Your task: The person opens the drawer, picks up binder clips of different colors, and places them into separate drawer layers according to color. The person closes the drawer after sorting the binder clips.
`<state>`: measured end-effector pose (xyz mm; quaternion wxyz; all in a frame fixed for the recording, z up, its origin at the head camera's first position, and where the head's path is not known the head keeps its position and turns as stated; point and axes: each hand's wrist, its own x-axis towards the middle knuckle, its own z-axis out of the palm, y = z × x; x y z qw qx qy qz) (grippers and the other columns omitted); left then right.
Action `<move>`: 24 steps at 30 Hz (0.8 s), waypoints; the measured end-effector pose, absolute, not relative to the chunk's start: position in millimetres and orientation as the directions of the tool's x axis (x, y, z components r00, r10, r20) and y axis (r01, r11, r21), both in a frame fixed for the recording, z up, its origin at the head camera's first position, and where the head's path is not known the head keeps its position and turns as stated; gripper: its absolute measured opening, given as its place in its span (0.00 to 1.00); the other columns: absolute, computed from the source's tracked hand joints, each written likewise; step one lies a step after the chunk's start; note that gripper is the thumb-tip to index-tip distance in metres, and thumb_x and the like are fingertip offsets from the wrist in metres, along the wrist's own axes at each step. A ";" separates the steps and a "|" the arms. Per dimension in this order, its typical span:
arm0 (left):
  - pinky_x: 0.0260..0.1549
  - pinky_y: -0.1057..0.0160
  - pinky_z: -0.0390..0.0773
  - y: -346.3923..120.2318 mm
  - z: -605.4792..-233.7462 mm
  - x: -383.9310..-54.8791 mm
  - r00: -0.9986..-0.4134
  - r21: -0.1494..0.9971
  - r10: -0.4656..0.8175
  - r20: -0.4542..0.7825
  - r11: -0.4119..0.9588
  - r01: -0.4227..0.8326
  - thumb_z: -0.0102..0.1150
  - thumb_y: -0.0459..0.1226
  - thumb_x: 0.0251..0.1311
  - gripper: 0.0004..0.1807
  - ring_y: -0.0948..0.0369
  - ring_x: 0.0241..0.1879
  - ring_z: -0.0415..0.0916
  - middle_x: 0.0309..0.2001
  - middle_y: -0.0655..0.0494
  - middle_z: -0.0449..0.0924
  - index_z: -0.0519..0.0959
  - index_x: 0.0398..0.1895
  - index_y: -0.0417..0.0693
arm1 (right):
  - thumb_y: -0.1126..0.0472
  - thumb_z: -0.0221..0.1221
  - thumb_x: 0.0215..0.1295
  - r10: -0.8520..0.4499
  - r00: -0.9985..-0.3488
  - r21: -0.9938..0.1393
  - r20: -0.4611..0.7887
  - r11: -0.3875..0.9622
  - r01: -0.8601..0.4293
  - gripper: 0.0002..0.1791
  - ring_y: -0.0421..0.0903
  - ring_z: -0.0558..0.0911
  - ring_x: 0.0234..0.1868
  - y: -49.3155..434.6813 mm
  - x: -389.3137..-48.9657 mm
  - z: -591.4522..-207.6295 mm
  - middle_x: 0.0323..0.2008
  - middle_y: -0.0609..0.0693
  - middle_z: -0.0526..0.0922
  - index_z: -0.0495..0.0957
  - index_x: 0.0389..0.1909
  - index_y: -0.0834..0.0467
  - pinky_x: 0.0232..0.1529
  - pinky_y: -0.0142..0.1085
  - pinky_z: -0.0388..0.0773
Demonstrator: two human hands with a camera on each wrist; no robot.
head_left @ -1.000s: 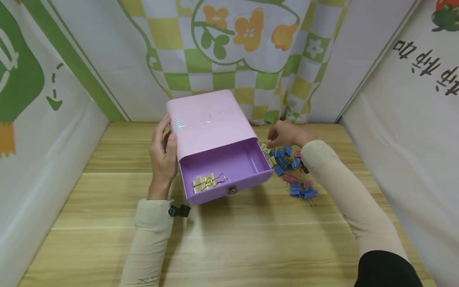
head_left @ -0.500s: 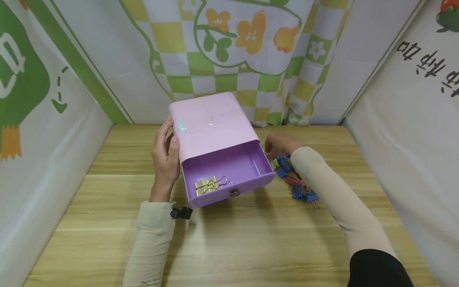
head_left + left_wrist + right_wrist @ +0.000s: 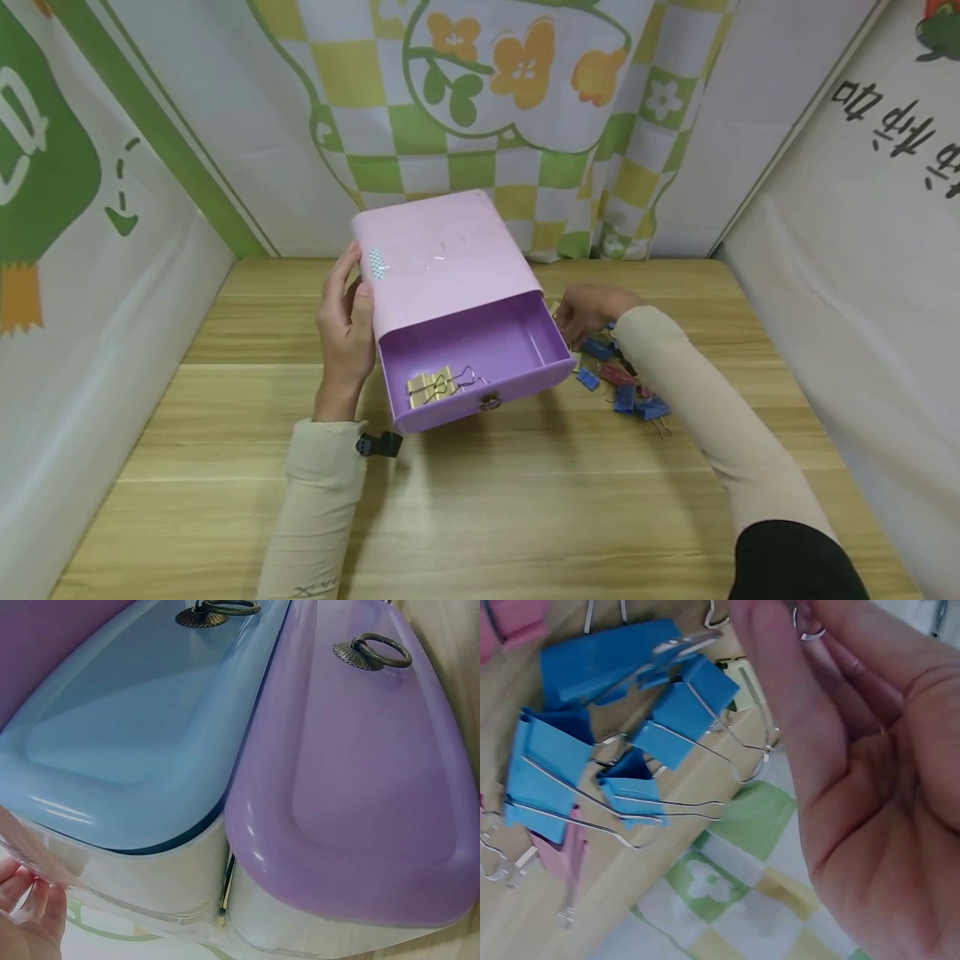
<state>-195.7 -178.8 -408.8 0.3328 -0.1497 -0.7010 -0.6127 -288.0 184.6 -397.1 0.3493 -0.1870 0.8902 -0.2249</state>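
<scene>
Fingers fairly straight, your left hand braced the box; centre-right, your right hand curled over clips, hold unclear; light pinches seemed best!

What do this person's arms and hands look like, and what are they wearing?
Both the left hand and right hand are bare. Light beige sleeves cover the forearms, the left marked with dark lettering, too small to read. A small black device sits at the left cuff; black fabric covers the right arm higher up.
</scene>
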 end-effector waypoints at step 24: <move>0.76 0.60 0.73 -177.9 -408.1 -194.9 -0.732 0.759 -0.200 0.651 0.201 0.620 0.47 0.37 0.74 0.28 0.51 0.78 0.66 0.78 0.46 0.68 0.71 0.75 0.39 | 0.68 0.53 0.79 -0.476 -0.698 -0.833 -0.535 0.431 0.345 0.22 0.39 0.91 0.43 227.0 -278.2 -411.9 0.44 0.54 0.92 0.71 0.67 0.78 0.53 0.28 0.87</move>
